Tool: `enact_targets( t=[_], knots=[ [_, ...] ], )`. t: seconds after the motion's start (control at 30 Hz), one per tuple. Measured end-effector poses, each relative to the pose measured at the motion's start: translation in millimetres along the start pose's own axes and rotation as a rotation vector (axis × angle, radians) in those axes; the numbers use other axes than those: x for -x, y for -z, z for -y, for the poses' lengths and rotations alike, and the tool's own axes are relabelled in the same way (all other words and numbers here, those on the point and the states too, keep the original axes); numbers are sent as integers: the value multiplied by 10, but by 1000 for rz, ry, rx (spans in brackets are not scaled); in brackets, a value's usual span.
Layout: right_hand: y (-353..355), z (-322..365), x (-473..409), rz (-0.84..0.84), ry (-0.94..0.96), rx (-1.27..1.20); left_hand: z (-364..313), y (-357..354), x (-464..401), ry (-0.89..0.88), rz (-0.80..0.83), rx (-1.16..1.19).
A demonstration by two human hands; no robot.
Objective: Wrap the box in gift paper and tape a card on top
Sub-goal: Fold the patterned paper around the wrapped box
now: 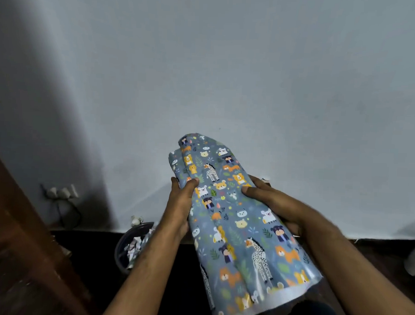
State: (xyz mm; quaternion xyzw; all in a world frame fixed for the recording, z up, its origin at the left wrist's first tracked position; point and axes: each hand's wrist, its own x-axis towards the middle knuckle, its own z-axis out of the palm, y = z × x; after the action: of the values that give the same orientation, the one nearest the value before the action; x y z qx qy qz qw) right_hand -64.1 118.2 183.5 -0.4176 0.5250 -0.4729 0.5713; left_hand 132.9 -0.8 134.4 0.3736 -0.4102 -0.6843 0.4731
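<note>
I hold a loosely rolled sheet of blue gift paper (237, 220) printed with cartoon animals in front of me, its far end pointing up toward the wall. My left hand (182, 204) grips its left edge, thumb on the printed side. My right hand (268, 203) grips the right side, thumb on top and fingers underneath. The paper's white underside shows at the near end. No box and no card are in view.
A pale wall (229, 75) fills the background. A dark round bin (132, 245) with crumpled paper scraps stands on the dark floor at lower left. Brown wooden furniture (15, 244) lines the left side. A wall socket with plugs and a cable (61, 193) sits low on the wall.
</note>
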Motion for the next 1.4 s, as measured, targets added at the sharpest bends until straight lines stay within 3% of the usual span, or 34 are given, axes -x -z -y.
enact_targets(
  t=[0.23, 0.43, 0.6, 0.8, 1.03, 1.13, 1.3, 1.4],
  knots=[
    [-46, -131, -48, -45, -8, -14, 61, -80, 121, -108, -75, -63],
    [-74, -173, -128, -83, 101, 126, 130, -26, 70, -63, -82, 58],
    [-152, -284, -405, -244, 194, 876, 364, 56, -25, -82, -242, 163],
    [-492, -804, -777, -199, 149, 1361, 657, 323, -78, -31, -543, 202],
    [-704, -1201, -850, 8, 119, 1502, 994, 410, -214, 22, -810, 91],
    [-597, -1255, -922, 8, 133, 1491, 1130, 364, -326, 3, -856, 65],
    [-398, -1385, -1099, 24, 189, 1488, 1345, 287, -465, 142, -957, -5],
    [-353, -1482, -1218, 14, 203, 1486, 1434, 325, -613, 167, -975, -170]
  ],
)
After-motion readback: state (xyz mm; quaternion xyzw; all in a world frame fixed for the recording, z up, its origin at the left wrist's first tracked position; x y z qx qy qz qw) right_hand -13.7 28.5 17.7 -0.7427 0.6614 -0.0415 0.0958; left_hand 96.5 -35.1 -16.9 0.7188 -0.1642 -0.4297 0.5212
